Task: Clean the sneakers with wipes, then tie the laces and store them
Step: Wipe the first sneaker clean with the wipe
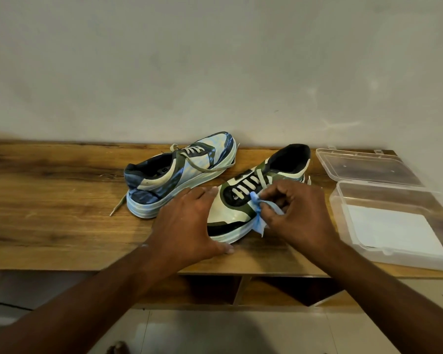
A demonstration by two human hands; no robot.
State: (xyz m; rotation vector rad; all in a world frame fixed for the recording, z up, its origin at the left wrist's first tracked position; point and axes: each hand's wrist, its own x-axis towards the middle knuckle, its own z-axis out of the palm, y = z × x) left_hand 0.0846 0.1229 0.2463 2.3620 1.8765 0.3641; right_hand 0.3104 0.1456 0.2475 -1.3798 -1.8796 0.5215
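While the green sneaker (243,200) is being steadied by the flat left hand (187,223), a blue wipe (260,215) is being pinched and rubbed by the right hand (297,215); the sole likely follows.

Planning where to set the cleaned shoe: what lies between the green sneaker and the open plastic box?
Head view: only the right hand gripping the blue wipe; beyond it, bare wooden tabletop up to the plastic box.
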